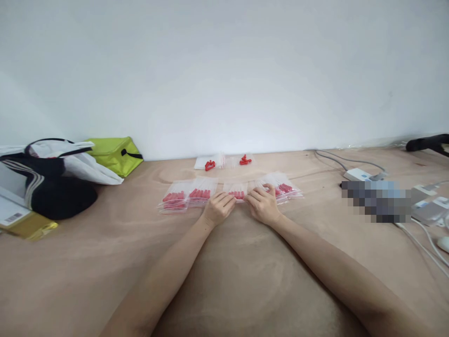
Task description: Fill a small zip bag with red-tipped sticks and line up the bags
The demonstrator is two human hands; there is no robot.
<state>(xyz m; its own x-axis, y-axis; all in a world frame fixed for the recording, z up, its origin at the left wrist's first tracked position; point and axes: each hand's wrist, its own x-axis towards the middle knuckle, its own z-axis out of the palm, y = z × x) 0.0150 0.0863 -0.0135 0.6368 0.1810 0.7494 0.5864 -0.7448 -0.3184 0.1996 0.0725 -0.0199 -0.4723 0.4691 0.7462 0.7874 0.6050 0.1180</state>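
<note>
Between my two hands lies a small clear zip bag [234, 188] with a row of short red pieces in it. My left hand [219, 208] pinches the near left corner of this bag, and my right hand [262, 204] has its fingers closed at the near right corner. To the left rest filled zip bags [174, 198] in overlapping piles, also with red pieces. More filled bags [285, 187] lie beyond my right hand, partly covered by it. Farther back are loose red pieces [209, 165] on flat bags and another small heap of red pieces [245, 160].
At the left stand a dark cap [59, 192], a white bag [93, 166], a lime-green bag [117, 157] and a gold-edged box [28, 223]. On the right are a power strip [358, 175], a blurred-out object [377, 201], white chargers [430, 210] and cables. A white wall [224, 75] bounds the back.
</note>
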